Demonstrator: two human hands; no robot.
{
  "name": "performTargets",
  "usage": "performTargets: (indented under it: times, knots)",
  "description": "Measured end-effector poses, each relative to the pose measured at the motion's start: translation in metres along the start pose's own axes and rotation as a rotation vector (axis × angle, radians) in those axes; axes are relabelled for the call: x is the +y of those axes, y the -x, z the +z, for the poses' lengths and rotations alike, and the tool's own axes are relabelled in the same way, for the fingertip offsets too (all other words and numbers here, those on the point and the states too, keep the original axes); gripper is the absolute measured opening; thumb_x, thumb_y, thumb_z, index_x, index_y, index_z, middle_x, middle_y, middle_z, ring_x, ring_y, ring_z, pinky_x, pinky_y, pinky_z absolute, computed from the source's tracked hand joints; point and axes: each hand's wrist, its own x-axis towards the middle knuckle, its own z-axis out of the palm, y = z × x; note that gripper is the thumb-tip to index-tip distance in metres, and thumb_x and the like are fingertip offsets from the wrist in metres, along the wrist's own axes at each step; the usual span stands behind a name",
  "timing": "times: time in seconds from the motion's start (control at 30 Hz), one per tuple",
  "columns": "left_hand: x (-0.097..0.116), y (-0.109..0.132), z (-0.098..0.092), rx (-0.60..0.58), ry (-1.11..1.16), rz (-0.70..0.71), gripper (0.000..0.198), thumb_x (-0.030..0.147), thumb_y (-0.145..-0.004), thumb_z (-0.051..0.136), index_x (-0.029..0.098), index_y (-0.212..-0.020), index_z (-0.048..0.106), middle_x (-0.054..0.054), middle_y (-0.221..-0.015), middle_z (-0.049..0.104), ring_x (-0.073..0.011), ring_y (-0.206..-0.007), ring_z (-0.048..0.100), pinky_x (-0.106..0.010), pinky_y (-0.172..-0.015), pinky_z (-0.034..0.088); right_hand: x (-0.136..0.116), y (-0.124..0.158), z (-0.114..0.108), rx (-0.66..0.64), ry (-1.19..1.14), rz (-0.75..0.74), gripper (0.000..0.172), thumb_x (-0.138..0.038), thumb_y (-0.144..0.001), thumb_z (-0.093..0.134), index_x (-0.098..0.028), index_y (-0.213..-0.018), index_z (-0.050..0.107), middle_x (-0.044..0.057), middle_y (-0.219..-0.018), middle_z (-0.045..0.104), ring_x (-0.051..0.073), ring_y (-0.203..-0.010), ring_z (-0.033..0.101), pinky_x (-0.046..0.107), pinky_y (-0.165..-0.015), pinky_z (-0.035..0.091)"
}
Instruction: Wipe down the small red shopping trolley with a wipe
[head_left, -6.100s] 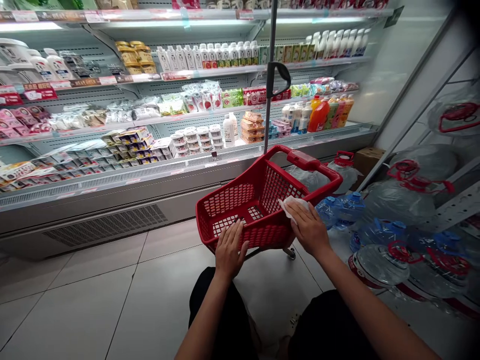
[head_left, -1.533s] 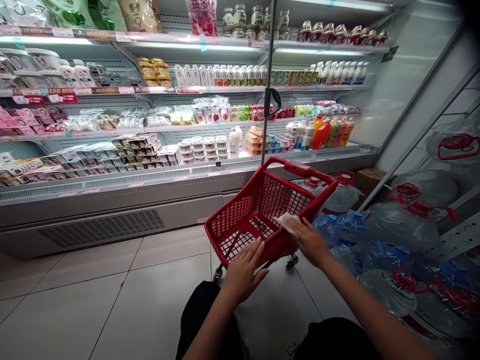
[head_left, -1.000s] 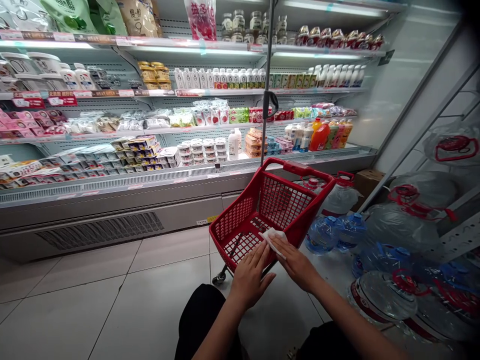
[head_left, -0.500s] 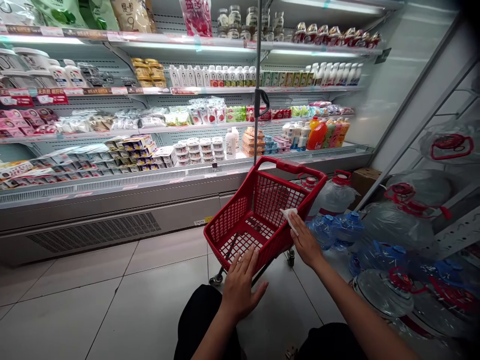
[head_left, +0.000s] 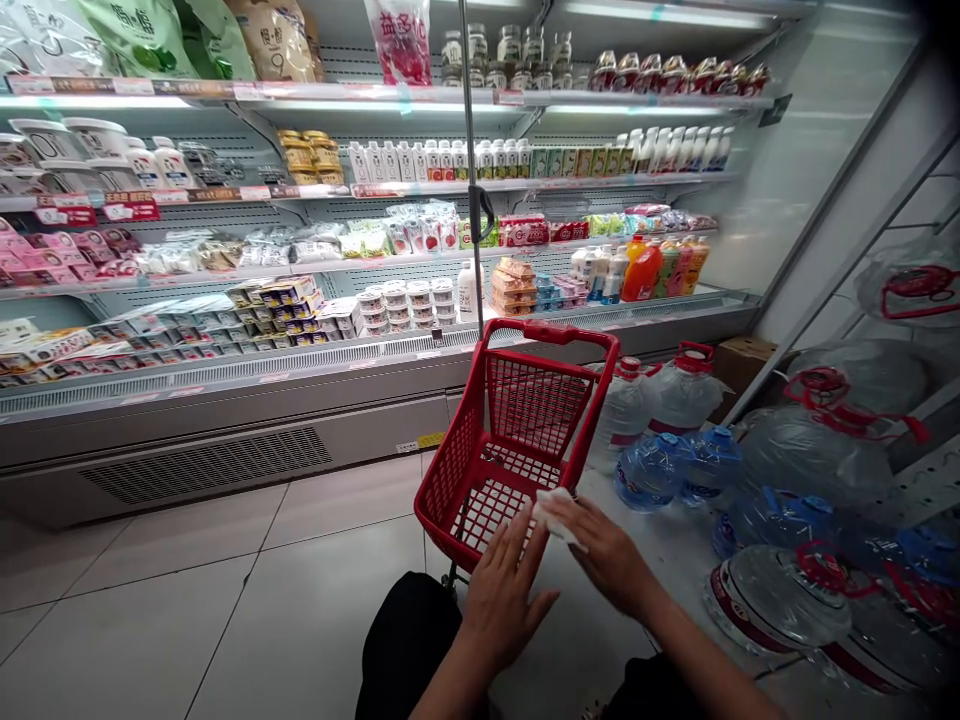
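"How were the 2 hands held?"

"Both forearms reached forward from the bottom of the view. The left hand (head_left: 501, 592) lay open and flat, palm down, fingers spread, gripping nothing. Its fingertips met the near rim of the red basket (head_left: 454, 452)."

"And the right hand (head_left: 611, 562)?"

"It angled inward toward the left one, wrist low, its fingers closed lightly over a white wipe (head_left: 553, 503). They pressed the wipe onto the basket's near right corner, just beside the left fingertips."

"What surrounded them?"

"The basket stood on the tiled floor (head_left: 187, 600) straight ahead of both hands, and a thin pole (head_left: 469, 150) rose at its far side. Large water bottles (head_left: 660, 468) lay to the right of the right hand. Chilled shelves (head_left: 225, 370) ran beyond the basket and off to the left."
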Motion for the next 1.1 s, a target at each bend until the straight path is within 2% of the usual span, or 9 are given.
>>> performTargets:
  times: [0.13, 0.23, 0.33, 0.43, 0.6, 0.73, 0.9, 1.0, 1.1]
  knots:
    - [-0.009, -0.003, -0.003, 0.009, -0.076, 0.019, 0.079, 0.06, -0.107, 0.039, 0.022, -0.17, 0.009, -0.005, -0.174, 0.023, -0.0227, -0.159, 0.027, -0.043, -0.13, 0.022, 0.052, -0.028, -0.019, 0.003, 0.054, 0.134, 0.054, -0.033, -0.111, 0.033, -0.037, -0.165, 0.028, 0.0, -0.167, 0.039, 0.022, -0.156, 0.033, 0.054, -0.128, 0.033]
    - [-0.019, -0.004, -0.007, 0.011, -0.108, 0.033, 0.078, 0.062, -0.107, 0.038, 0.024, -0.169, 0.011, -0.002, -0.174, 0.024, -0.0208, -0.159, 0.027, -0.042, -0.131, 0.019, 0.066, -0.044, -0.022, 0.038, 0.062, 0.204, 0.053, -0.038, -0.112, 0.03, -0.036, -0.164, 0.029, 0.0, -0.166, 0.042, 0.021, -0.155, 0.034, 0.053, -0.125, 0.038]
    - [-0.032, -0.001, -0.008, 0.03, -0.153, -0.004, 0.084, 0.066, -0.104, 0.042, 0.023, -0.169, 0.012, -0.005, -0.173, 0.027, -0.0231, -0.158, 0.031, -0.045, -0.13, 0.023, 0.045, -0.035, -0.015, 0.058, 0.044, 0.214, 0.055, -0.036, -0.111, 0.031, -0.036, -0.166, 0.026, -0.001, -0.166, 0.041, 0.021, -0.156, 0.034, 0.052, -0.126, 0.038]
    - [-0.039, 0.002, -0.003, 0.047, -0.177, -0.021, 0.089, 0.069, -0.101, 0.046, 0.023, -0.169, 0.013, -0.007, -0.171, 0.03, -0.0251, -0.156, 0.034, -0.047, -0.128, 0.027, 0.001, -0.003, -0.002, 0.051, 0.036, 0.174, 0.059, -0.03, -0.11, 0.034, -0.036, -0.167, 0.021, -0.002, -0.168, 0.037, 0.022, -0.156, 0.033, 0.051, -0.127, 0.038]
    - [-0.028, -0.001, 0.007, 0.07, -0.172, -0.039, 0.08, 0.058, -0.105, 0.047, 0.022, -0.169, 0.015, -0.007, -0.172, 0.029, -0.0241, -0.158, 0.031, -0.045, -0.129, 0.026, -0.061, 0.04, 0.016, 0.018, 0.09, 0.047, 0.066, -0.023, -0.105, 0.041, -0.029, -0.168, 0.022, -0.001, -0.167, 0.039, 0.023, -0.156, 0.034, 0.044, -0.125, 0.04]
    - [-0.03, -0.003, 0.005, 0.065, -0.177, 0.023, 0.077, 0.055, -0.107, 0.046, 0.023, -0.169, 0.015, -0.004, -0.172, 0.029, -0.0213, -0.158, 0.029, -0.041, -0.128, 0.029, -0.051, 0.046, 0.007, -0.004, 0.136, 0.034, 0.066, -0.019, -0.104, 0.041, -0.029, -0.167, 0.023, -0.001, -0.166, 0.04, 0.02, -0.155, 0.036, 0.043, -0.129, 0.033]
    - [-0.053, 0.003, 0.002, 0.084, -0.237, -0.006, 0.074, 0.052, -0.107, 0.048, 0.023, -0.169, 0.018, -0.006, -0.171, 0.032, -0.0218, -0.156, 0.036, -0.042, -0.126, 0.034, -0.029, 0.059, 0.002, 0.128, 0.182, 0.276, 0.063, -0.025, -0.108, 0.039, -0.031, -0.168, 0.019, -0.001, -0.168, 0.038, 0.02, -0.154, 0.038, 0.041, -0.125, 0.039]
    - [-0.052, 0.003, 0.011, 0.097, -0.233, -0.027, 0.071, 0.046, -0.108, 0.048, 0.024, -0.169, 0.018, -0.006, -0.17, 0.035, -0.022, -0.154, 0.039, -0.042, -0.126, 0.036, -0.047, 0.055, 0.018, 0.156, 0.196, 0.309, 0.066, -0.022, -0.106, 0.037, -0.03, -0.168, 0.017, 0.0, -0.169, 0.035, 0.022, -0.155, 0.036, 0.043, -0.123, 0.04]
    - [-0.04, -0.002, 0.021, 0.121, -0.218, -0.05, 0.071, 0.037, -0.108, 0.048, 0.021, -0.169, 0.015, -0.008, -0.169, 0.036, -0.0228, -0.154, 0.039, -0.043, -0.126, 0.036, -0.075, 0.032, 0.034, 0.122, 0.217, 0.23, 0.077, -0.009, -0.097, 0.036, -0.028, -0.169, 0.016, -0.001, -0.169, 0.036, 0.022, -0.155, 0.035, 0.044, -0.126, 0.035]
